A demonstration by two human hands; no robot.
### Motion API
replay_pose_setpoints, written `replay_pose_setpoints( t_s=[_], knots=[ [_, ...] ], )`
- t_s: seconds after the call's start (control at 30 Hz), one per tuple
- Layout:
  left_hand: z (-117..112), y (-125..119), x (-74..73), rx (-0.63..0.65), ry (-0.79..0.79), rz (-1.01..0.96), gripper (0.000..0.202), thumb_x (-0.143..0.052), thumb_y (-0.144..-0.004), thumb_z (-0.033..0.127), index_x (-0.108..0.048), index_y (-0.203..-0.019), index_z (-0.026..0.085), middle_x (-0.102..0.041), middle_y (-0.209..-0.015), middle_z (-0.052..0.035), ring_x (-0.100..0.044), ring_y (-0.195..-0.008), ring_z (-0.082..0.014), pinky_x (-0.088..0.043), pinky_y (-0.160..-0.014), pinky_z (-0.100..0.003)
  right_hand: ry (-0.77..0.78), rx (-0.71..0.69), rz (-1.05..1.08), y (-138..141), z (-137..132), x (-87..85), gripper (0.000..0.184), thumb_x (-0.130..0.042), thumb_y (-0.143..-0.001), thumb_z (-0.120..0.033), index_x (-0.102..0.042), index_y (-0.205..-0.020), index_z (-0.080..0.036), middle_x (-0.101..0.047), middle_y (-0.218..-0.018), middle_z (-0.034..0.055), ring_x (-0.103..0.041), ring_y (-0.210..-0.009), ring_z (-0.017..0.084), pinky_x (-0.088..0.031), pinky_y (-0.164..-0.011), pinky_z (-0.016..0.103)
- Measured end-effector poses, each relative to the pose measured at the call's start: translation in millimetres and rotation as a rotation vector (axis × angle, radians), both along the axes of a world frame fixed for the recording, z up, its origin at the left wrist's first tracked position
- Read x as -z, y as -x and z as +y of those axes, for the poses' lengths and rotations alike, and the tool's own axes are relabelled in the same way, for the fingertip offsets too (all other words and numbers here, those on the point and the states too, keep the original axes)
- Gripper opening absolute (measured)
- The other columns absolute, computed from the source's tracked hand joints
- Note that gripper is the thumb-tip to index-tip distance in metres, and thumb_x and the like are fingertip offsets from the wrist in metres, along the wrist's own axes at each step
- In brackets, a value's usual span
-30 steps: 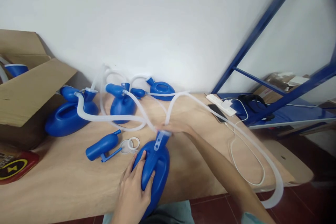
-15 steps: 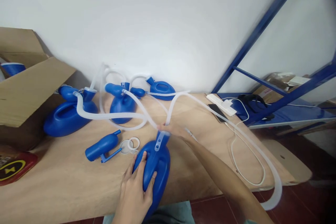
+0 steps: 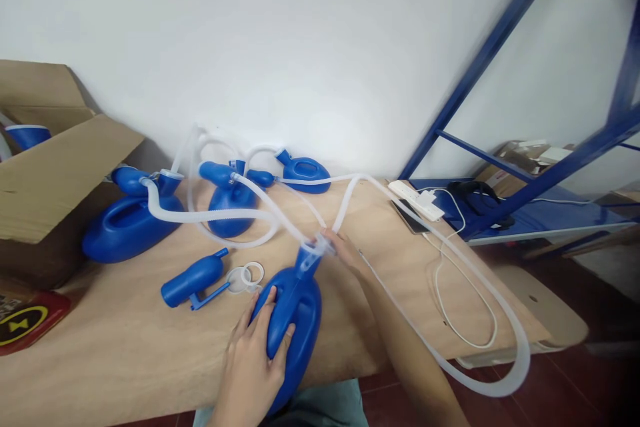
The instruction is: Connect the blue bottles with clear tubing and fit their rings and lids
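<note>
A blue plastic bottle (image 3: 295,307) lies on the wooden table (image 3: 125,360) just in front of me, its neck pointing away. My left hand (image 3: 255,360) wraps round its handle and near end. My right hand (image 3: 345,250) pinches the end of a long translucent white tube (image 3: 500,320) at the bottle's neck (image 3: 310,255). The tube loops off the table's right edge and back up toward the wall.
Three more blue bottles with tubes (image 3: 125,227) (image 3: 230,197) (image 3: 305,173) lie at the back. A loose blue spout piece (image 3: 193,279) and clear rings (image 3: 247,275) sit left of my bottle. Cardboard box (image 3: 50,167) at left; power strip, phone (image 3: 417,203) and blue shelf frame (image 3: 500,40) at right.
My right hand has drawn the tube end in against the bottle's neck, and the tube's hanging loop has swung lower and further left. The left hand keeps its hold.
</note>
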State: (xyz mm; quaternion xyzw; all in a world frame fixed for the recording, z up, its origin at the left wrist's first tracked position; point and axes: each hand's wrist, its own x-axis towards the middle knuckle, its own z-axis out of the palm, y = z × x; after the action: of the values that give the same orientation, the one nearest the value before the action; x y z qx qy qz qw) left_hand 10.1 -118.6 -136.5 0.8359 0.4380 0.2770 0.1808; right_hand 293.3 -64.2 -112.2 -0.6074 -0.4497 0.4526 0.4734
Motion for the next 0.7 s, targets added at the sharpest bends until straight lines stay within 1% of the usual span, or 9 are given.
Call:
replay_pose_setpoints(
  t_s=[0.17, 0.23, 0.33, 0.43, 0.5, 0.53, 0.57, 0.63, 0.7],
  knots=[
    [3, 4, 1.4, 0.001, 0.022, -0.015, 0.052, -0.05, -0.102, 0.047, -0.057, -0.147, 0.022, -0.065, -0.147, -0.0118, -0.057, -0.141, -0.036, -0.058, -0.107, -0.059, -0.054, 0.16, 0.052, -43, 6, -26.8, 0.077, -0.034, -0.089, -0.085, -0.072, -0.085, -0.018, -0.043, -0.057, -0.0026, -0.031, -0.05, 0.012, -0.026, -0.048, 0.028],
    [4, 6, 1.7, -0.012, 0.027, -0.02, 0.051, -0.05, -0.102, 0.047, -0.057, -0.147, 0.022, -0.065, -0.147, -0.0119, -0.057, -0.141, -0.0362, -0.058, -0.107, -0.059, -0.016, 0.17, 0.029, -64, 4, -38.2, 0.078, -0.036, -0.088, -0.085, -0.073, -0.095, -0.018, -0.05, -0.061, -0.0014, -0.035, -0.05, 0.012, -0.027, -0.048, 0.027],
    [7, 8, 2.4, -0.046, 0.018, -0.026, 0.051, -0.052, -0.101, 0.047, -0.059, -0.145, 0.022, -0.065, -0.147, -0.0125, -0.059, -0.139, -0.0368, -0.059, -0.106, -0.058, 0.104, 0.161, -0.061, -89, -6, -45.5, 0.07, -0.052, -0.084, -0.081, -0.073, -0.103, -0.017, -0.065, -0.072, 0.0035, -0.05, -0.055, 0.013, -0.031, -0.049, 0.025],
    [9, 10, 3.5, -0.072, -0.008, -0.02, 0.051, -0.053, -0.101, 0.045, -0.059, -0.146, 0.022, -0.066, -0.146, -0.0127, -0.061, -0.136, -0.0359, -0.061, -0.103, -0.055, 0.242, 0.169, -0.206, -106, -22, -40.6, 0.06, -0.068, -0.08, -0.071, -0.073, -0.102, -0.014, -0.075, -0.087, 0.0125, -0.067, -0.072, 0.022, -0.042, -0.055, 0.027],
    [10, 10, 3.8, -0.079, -0.022, -0.006, 0.051, -0.052, -0.101, 0.045, -0.058, -0.147, 0.023, -0.066, -0.145, -0.0127, -0.062, -0.135, -0.0363, -0.062, -0.101, -0.055, 0.294, 0.227, -0.329, -110, -33, -34.1, 0.06, -0.072, -0.081, -0.065, -0.072, -0.111, -0.012, -0.076, -0.104, 0.0193, -0.071, -0.092, 0.031, -0.052, -0.069, 0.034],
    [10, 11, 3.9, -0.081, -0.028, 0.001, 0.051, -0.052, -0.101, 0.045, -0.058, -0.147, 0.023, -0.066, -0.145, -0.0128, -0.062, -0.135, -0.0368, -0.062, -0.1, -0.055, 0.302, 0.273, -0.392, -110, -40, -30.4, 0.064, -0.071, -0.083, -0.063, -0.069, -0.121, -0.012, -0.073, -0.117, 0.0225, -0.07, -0.105, 0.035, -0.054, -0.08, 0.04],
    [10, 11, 3.8, -0.083, -0.035, 0.006, 0.051, -0.052, -0.101, 0.046, -0.058, -0.146, 0.023, -0.066, -0.145, -0.0128, -0.063, -0.135, -0.0373, -0.063, -0.099, -0.056, 0.3, 0.325, -0.446, -107, -48, -26.4, 0.07, -0.069, -0.085, -0.062, -0.063, -0.133, -0.011, -0.068, -0.131, 0.025, -0.066, -0.118, 0.038, -0.052, -0.093, 0.045],
    [10, 11, 3.4, -0.083, -0.052, 0.008, 0.05, -0.051, -0.101, 0.046, -0.059, -0.145, 0.024, -0.066, -0.145, -0.0121, -0.064, -0.133, -0.0373, -0.064, -0.097, -0.055, 0.251, 0.381, -0.568, -95, -71, -15.6, 0.081, -0.062, -0.09, -0.062, -0.047, -0.152, -0.012, -0.054, -0.151, 0.026, -0.053, -0.138, 0.039, -0.041, -0.113, 0.051],
    [11, 11, 2.9, -0.08, -0.068, 0.008, 0.048, -0.051, -0.101, 0.045, -0.06, -0.143, 0.024, -0.067, -0.145, -0.011, -0.065, -0.131, -0.0363, -0.065, -0.095, -0.053, 0.144, 0.323, -0.767, -74, -103, 1.5, 0.08, -0.054, -0.095, -0.065, -0.043, -0.157, -0.016, -0.052, -0.155, 0.0223, -0.049, -0.144, 0.037, -0.035, -0.12, 0.054]
  ],
)
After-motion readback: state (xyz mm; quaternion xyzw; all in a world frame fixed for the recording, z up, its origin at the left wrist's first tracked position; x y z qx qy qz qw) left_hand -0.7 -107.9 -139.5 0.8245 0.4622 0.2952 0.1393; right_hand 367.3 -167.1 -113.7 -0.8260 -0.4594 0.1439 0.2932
